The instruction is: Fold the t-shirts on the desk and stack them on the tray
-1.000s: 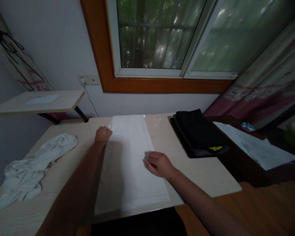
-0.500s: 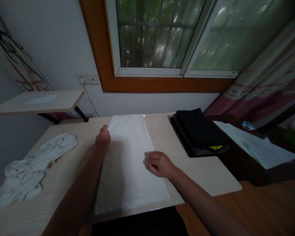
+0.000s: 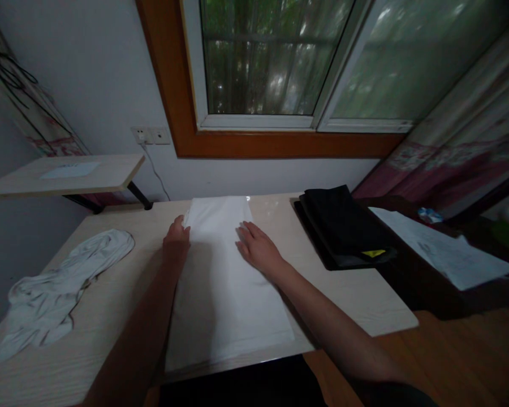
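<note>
A white cloth (image 3: 233, 305), folded into a long flat rectangle, lies on the table in front of me and runs from the near edge towards the wall. At its far left edge, my left hand (image 3: 177, 240) has its fingers closed on the cloth's border. My right hand (image 3: 261, 249) rests palm down on the cloth's right side, fingers stretched out and slightly apart. What lies beneath the right palm is hidden.
A crumpled white garment (image 3: 72, 288) lies on the table's left side, below a small raised shelf (image 3: 123, 175). Folded black cloth (image 3: 335, 220) is stacked at the right. Beyond it, papers (image 3: 441, 243) rest on a dark surface.
My right hand has moved away from me and slightly left along the cloth, and its curled fingers have straightened out. The left hand has stayed at the left edge.
</note>
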{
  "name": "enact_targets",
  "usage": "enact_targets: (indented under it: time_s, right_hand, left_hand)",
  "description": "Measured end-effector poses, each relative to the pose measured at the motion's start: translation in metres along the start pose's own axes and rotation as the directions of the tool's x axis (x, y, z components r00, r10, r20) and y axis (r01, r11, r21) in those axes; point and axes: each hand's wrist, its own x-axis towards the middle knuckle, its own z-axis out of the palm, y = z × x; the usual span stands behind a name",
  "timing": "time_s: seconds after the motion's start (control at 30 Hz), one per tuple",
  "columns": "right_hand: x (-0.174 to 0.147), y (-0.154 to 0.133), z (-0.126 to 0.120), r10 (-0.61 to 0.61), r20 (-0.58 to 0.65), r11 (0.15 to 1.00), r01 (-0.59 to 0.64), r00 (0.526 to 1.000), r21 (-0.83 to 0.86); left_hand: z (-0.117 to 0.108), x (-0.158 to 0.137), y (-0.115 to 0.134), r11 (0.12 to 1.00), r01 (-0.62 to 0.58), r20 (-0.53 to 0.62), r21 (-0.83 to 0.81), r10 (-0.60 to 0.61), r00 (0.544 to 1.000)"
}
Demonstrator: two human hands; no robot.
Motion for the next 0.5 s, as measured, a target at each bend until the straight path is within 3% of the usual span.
enact_targets:
  time_s: [0.27, 0.5]
  right_hand:
    - [0.041, -0.015, 0.048, 0.021, 0.07, 0.998, -0.017, 0.997, -0.054]
    - [0.028, 0.007, 0.049, 0.153, 0.015, 0.984, -0.151, 0.988, -0.094]
  left_hand:
    - [-0.007, -0.008, 0.002, 0.981, -0.038, 0.033, 0.192, 0.032, 0.999]
    - [-0.01, -0.01, -0.001, 0.974, -0.038, 0.036, 0.222, 0.031, 0.999]
